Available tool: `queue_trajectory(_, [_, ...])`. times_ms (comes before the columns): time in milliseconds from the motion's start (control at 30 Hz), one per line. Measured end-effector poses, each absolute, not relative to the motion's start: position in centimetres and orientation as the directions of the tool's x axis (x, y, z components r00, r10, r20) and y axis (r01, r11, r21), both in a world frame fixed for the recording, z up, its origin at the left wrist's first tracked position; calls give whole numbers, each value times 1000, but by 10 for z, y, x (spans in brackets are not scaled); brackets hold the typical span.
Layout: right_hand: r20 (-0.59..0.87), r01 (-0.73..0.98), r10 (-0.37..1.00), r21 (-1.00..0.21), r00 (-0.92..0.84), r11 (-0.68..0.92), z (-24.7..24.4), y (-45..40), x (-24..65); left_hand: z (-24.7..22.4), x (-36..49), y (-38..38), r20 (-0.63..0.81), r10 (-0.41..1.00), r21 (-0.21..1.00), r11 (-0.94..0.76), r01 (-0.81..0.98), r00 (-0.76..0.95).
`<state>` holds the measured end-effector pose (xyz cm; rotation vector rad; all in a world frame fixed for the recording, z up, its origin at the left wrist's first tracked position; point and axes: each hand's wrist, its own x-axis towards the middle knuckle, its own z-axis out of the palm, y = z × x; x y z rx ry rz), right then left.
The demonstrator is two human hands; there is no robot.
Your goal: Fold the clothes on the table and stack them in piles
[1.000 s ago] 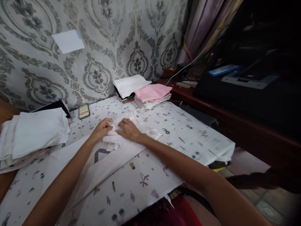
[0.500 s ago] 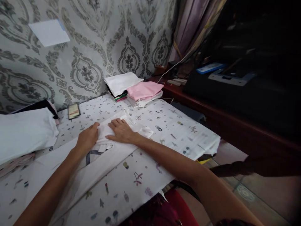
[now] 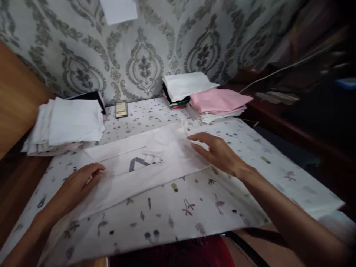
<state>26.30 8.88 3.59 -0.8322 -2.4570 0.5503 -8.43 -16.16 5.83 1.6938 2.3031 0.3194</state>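
Observation:
A white garment with dark blue striped trim [image 3: 172, 155] lies folded into a long strip across the tabletop, with its side parts turned inward over the middle. At the strip's left end is my left hand [image 3: 82, 183], loosely bent, fingers and thumb a little apart, with no cloth visibly pinched in it. My right hand [image 3: 218, 152] is over the right end, thumb apart from the stretched fingers and holding nothing. Whether either hand touches the cloth is hard to tell.
A patterned cloth [image 3: 172, 218] covers the table. Folded white clothes [image 3: 75, 122] are stacked at the left. Behind to the right are a white-topped stack [image 3: 189, 85] and a pink-topped stack [image 3: 219, 100]. A small pixelated card [image 3: 121, 109] is near the wall.
My hands have moved apart from the garment's far right part, the left toward its left end, the right to its right end. The camera view has turned left.

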Motion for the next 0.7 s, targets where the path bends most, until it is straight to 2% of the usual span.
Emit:
queue_trajectory(67, [296, 434, 624, -508, -723, 744, 31, 79, 265, 56, -94, -175, -116, 950, 357, 314, 880, -291])
queue_trajectory(333, [301, 247, 370, -376, -879, 893, 5, 70, 183, 40, -104, -186, -167, 951, 405, 306, 862, -260])
queue_trajectory(400, [290, 232, 338, -344, -895, 910, -1, 72, 167, 38, -108, -186, -161, 956, 447, 294, 845, -247])
queue_trajectory(500, [289, 237, 323, -295, -901, 926, -14, 75, 154, 36, -111, -184, -164, 934, 530, 356, 770, -318])
queue_trajectory(567, [307, 252, 331, -271, -892, 929, -21, 77, 151, 36, -110, -183, -180, 909, 519, 413, 748, -376])
queue_trajectory(700, [333, 267, 338, -241, -880, 933, -27, 76, 150, 38, -100, -178, -214, 872, 407, 488, 772, -439])
